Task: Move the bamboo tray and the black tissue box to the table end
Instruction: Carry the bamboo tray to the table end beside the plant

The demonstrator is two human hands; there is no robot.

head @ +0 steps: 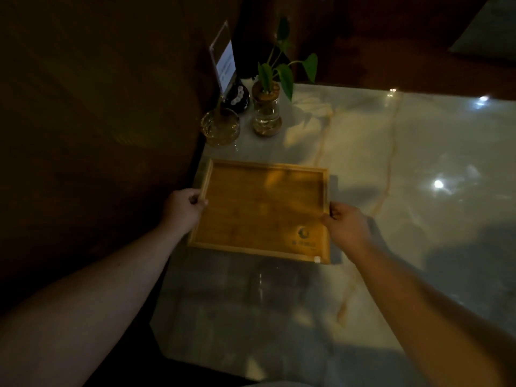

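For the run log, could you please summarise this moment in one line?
left hand: grips tray | right hand: grips tray | tissue box: unseen

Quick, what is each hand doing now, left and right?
Left hand: closed on the left rim of the flat rectangular bamboo tray.
Right hand: closed on the tray's right rim.

A pale marble table [418, 163] with amber veins is filling the dim room, its glossy top reflecting small bright ceiling lights. Dark brown wood panelling [97, 107] is running along its left edge and far end, lying deep in shadow.
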